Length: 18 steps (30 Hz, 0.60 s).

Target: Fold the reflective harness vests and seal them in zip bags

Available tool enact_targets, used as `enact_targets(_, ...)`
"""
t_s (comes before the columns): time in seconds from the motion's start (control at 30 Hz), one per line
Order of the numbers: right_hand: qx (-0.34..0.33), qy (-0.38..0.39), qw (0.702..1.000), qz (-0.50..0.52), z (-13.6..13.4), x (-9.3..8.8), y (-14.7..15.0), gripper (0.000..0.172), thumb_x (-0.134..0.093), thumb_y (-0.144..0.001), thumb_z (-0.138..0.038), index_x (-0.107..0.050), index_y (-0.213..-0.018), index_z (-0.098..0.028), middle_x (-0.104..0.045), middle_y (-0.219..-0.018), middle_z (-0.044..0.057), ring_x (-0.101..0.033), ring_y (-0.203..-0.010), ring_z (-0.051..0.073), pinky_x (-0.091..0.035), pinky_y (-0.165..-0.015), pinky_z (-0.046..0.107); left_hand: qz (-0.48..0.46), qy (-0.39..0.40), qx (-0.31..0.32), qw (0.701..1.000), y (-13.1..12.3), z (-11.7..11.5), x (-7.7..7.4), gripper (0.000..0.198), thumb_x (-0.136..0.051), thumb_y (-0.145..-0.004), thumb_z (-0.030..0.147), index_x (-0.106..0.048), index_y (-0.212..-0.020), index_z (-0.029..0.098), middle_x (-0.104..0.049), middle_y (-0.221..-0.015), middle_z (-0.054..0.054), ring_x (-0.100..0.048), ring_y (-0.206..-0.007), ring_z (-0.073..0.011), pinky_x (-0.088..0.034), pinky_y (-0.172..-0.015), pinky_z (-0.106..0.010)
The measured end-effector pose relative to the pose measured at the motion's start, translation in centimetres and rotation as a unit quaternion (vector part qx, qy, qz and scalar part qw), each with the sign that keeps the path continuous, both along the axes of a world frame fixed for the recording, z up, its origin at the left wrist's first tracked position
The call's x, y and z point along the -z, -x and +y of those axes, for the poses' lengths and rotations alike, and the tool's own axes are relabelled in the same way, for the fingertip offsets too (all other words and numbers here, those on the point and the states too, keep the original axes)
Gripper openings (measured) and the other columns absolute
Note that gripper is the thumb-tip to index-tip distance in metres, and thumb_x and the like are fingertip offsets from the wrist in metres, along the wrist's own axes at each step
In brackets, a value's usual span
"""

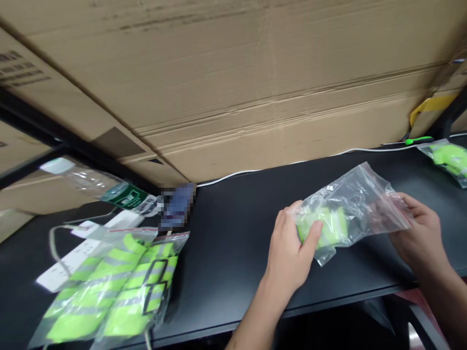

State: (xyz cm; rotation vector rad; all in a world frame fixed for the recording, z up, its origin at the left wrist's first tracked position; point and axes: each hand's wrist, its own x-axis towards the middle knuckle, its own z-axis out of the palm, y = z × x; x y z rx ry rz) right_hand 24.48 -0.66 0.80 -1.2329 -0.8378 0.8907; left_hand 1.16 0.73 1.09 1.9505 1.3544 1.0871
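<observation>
Left fingers (313,236) and right fingers (416,204), drawn closed, grip one clear bag (352,192) containing one neon bundle (333,226).

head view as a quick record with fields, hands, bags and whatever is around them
left hand: grips clear bag at its filled end
right hand: at the other end, partly seen through the plastic
contents: folded yellow-green item
table left: two filled bags, power strip, bottle
table right: another filled bag, green-handled tool
behind: cardboard
</observation>
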Motion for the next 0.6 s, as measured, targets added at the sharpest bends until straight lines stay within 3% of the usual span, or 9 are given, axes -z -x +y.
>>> enact_targets(0.1, -0.077, 0.045, 0.995, 0.050, -0.1, 0.1, -0.8, 0.034, -0.071, -0.080, -0.051, -0.070, -0.096, -0.022, -0.075, -0.080, 0.007, -0.068, -0.058, 0.022, -0.053, -0.046, 0.032, 0.024, 0.016, -0.028, 0.999, 0.1, 0.0, 0.2, 0.028, -0.048, -0.101, 0.036, -0.066, -0.109, 0.017, -0.071, -0.100, -0.010, -0.066, -0.096, -0.0245, -0.050, -0.087, -0.037)
enact_targets(0.2, -0.162, 0.071, 0.984, 0.025, -0.4, 0.3, -0.6, 0.044, -0.067, -0.081, -0.058, -0.067, -0.106, -0.021, -0.074, -0.081, 0.008, -0.060, -0.047, 0.018, -0.044, -0.036, 0.029, 0.025, 0.033, -0.025, 0.999, 0.2, -0.2, 0.5, 0.029, -0.047, -0.101, 0.036, -0.066, -0.091, 0.017, -0.068, -0.083, -0.005, -0.065, -0.079, -0.0200, -0.049, -0.076, -0.032)
enact_targets(0.3, -0.104, 0.078, 0.991, -0.030, 0.8, 0.6, -0.8, 0.041, -0.084, -0.072, -0.043, -0.064, -0.102, -0.022, -0.072, -0.071, 0.001, -0.048, -0.037, 0.010, -0.036, -0.032, 0.023, -0.009, 0.040, 0.019, 0.999, 0.7, -0.4, 0.8, 0.031, -0.049, -0.101, 0.042, -0.061, -0.118, 0.019, -0.069, -0.099, -0.006, -0.065, -0.091, -0.0205, -0.050, -0.082, -0.032)
enact_targets(0.4, -0.066, 0.072, 0.995, -0.024, 3.5, 0.6, -2.6, 0.046, -0.089, -0.065, -0.042, -0.063, -0.096, -0.021, -0.070, -0.071, 0.001, -0.053, -0.041, 0.011, -0.044, -0.036, 0.024, 0.046, 0.019, 0.035, 0.998, 1.5, -0.6, 1.0, 0.052, -0.046, -0.101, 0.046, -0.041, -0.145, 0.019, -0.061, -0.130, -0.013, -0.056, -0.121, -0.0271, -0.045, -0.102, -0.043)
enact_targets(0.5, -0.037, 0.111, 0.991, -0.059, 5.3, 0.5, -4.9, 0.057, -0.087, -0.065, -0.050, -0.061, -0.107, -0.021, -0.073, -0.094, 0.007, -0.067, -0.058, 0.019, -0.059, -0.051, 0.034, 0.193, 0.009, 0.048, 0.980, 2.1, -0.6, 0.8, 0.054, -0.051, -0.098, 0.046, -0.044, -0.143, 0.017, -0.050, -0.146, -0.016, -0.037, -0.141, -0.0348, -0.033, -0.114, -0.054)
enact_targets(0.6, 0.052, 0.105, 0.966, -0.230, 4.5, 0.8, -5.4, 0.060, -0.077, -0.075, -0.059, -0.060, -0.118, -0.021, -0.071, -0.104, 0.011, -0.068, -0.066, 0.021, -0.056, -0.054, 0.035, 0.255, 0.045, 0.078, 0.963, 2.5, -0.5, 0.4, 0.043, -0.049, -0.099, 0.038, -0.051, -0.137, 0.019, -0.053, -0.142, -0.013, -0.042, -0.134, -0.0338, -0.039, -0.108, -0.053)
